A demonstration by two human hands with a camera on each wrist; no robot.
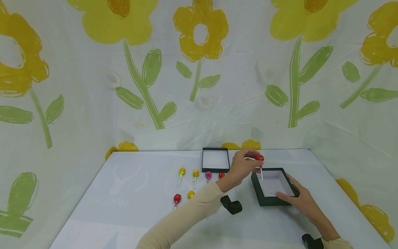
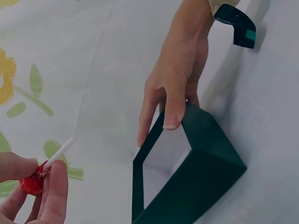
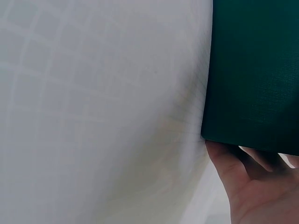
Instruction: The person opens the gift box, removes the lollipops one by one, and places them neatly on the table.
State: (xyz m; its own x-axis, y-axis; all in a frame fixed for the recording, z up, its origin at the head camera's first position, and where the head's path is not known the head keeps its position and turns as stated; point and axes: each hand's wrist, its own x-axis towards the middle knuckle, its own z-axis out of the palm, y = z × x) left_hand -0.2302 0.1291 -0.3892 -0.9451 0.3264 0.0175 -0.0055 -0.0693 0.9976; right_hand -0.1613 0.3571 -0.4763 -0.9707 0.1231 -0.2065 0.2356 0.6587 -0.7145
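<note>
My left hand (image 1: 243, 165) pinches a red-wrapped lollipop (image 1: 259, 157) by its head, above the open dark green box (image 1: 270, 201). Its white stick points down toward the box in the head view. In the left wrist view the lollipop (image 2: 32, 185) sits between thumb and fingers. My right hand (image 1: 301, 197) grips the box at its right side, thumb over the rim and fingers along the outer wall. The white inside of the box shows. In the right wrist view, fingers (image 3: 224, 163) press against the green wall (image 3: 257, 93).
Several lollipops lie left of the box, among them a yellow one (image 1: 182, 171), a pink one (image 1: 208, 175) and a red one (image 1: 177, 198). A shallow dark-rimmed lid (image 1: 215, 170) lies at the table's back edge. Behind hangs a flower-printed curtain (image 1: 236, 103).
</note>
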